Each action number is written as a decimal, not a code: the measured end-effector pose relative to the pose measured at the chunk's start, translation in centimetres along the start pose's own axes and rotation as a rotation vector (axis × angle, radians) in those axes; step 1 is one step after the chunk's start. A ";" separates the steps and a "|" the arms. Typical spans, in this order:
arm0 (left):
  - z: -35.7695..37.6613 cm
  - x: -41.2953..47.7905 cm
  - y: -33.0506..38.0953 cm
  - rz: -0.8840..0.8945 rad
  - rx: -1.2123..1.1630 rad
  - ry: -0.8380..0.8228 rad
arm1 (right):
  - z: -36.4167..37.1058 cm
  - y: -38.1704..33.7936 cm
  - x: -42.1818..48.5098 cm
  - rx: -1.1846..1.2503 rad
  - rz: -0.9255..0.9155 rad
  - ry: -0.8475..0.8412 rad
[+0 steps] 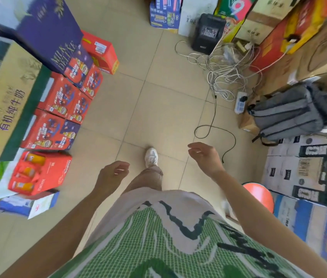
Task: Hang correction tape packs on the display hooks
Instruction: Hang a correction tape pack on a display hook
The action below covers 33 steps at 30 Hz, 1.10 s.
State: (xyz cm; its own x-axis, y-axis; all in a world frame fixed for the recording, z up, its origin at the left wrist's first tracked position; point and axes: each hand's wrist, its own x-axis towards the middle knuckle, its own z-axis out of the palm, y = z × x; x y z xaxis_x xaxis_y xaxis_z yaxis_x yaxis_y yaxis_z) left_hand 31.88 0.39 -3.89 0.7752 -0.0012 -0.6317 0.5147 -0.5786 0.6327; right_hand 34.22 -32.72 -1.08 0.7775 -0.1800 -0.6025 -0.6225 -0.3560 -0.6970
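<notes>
Your left grip (112, 173) and right grip (204, 157) hang over the floor (148, 97). Their fingers are loosely curled and hold nothing. A red carton (54, 169) on your left has orange bottles (21, 186) inside. You cannot tell where the correction tape packs are.

Bright, even daylight; soft shadows; wide-angle bending at edges; motion blur throughout.

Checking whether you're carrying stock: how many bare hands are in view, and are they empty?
2. The bare left hand hangs left of the white sneaker, the bare right hand right of it, above the beige floor tiles. Both hold nothing.
</notes>
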 end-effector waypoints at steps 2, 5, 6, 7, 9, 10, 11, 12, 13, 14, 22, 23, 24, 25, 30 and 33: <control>-1.4 3.7 2.4 0.019 -0.012 -0.012 | -0.3 -1.4 2.6 -0.004 0.059 0.016; -3.4 9.5 6.8 0.056 -0.014 -0.044 | -1.3 -3.3 6.3 -0.008 0.173 0.032; -4.0 11.3 8.3 0.072 -0.012 -0.050 | -1.8 -3.9 7.3 -0.015 0.196 0.047; -4.6 13.1 9.9 0.088 -0.012 -0.057 | -2.3 -4.3 8.4 -0.014 0.212 0.069; -5.6 16.6 13.3 0.119 -0.018 -0.070 | -3.5 -5.2 10.5 -0.008 0.244 0.105; -6.0 18.3 15.1 0.135 -0.021 -0.072 | -4.2 -5.7 11.8 -0.014 0.263 0.112; -6.5 20.0 16.9 0.149 -0.026 -0.072 | -4.9 -6.1 13.1 -0.020 0.285 0.116; -6.9 21.8 18.6 0.164 -0.029 -0.070 | -5.6 -6.5 14.6 -0.029 0.303 0.118; -7.2 23.5 20.3 0.176 -0.034 -0.066 | -6.2 -6.9 16.3 -0.029 0.316 0.115; -7.5 25.3 21.8 0.184 -0.032 -0.059 | -6.8 -7.4 18.0 -0.026 0.323 0.110; -9.9 36.4 28.9 0.059 0.038 -0.032 | -11.2 -18.2 35.4 0.001 0.208 0.079; -10.4 37.4 29.5 0.043 0.047 -0.017 | -11.5 -20.0 37.5 0.002 0.177 0.069; -11.0 38.4 30.2 0.023 0.064 0.000 | -11.8 -21.8 39.5 -0.002 0.144 0.058; -11.6 39.4 30.6 -0.002 0.072 0.018 | -12.1 -23.7 41.4 -0.014 0.116 0.044; -15.0 44.2 32.4 -0.087 0.045 0.063 | -12.6 -33.0 49.4 0.004 0.007 0.028; -17.3 48.3 33.2 -0.112 0.020 0.057 | -12.1 -37.5 54.0 -0.013 -0.037 0.000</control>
State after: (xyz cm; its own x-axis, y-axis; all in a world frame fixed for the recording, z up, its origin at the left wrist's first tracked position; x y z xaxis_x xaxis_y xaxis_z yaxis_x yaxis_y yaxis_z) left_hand 92.72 -4.78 -5.70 0.7329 0.1107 -0.6713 0.5926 -0.5884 0.5500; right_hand 100.65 -40.19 -2.76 0.8002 -0.1667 -0.5761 -0.5919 -0.3744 -0.7138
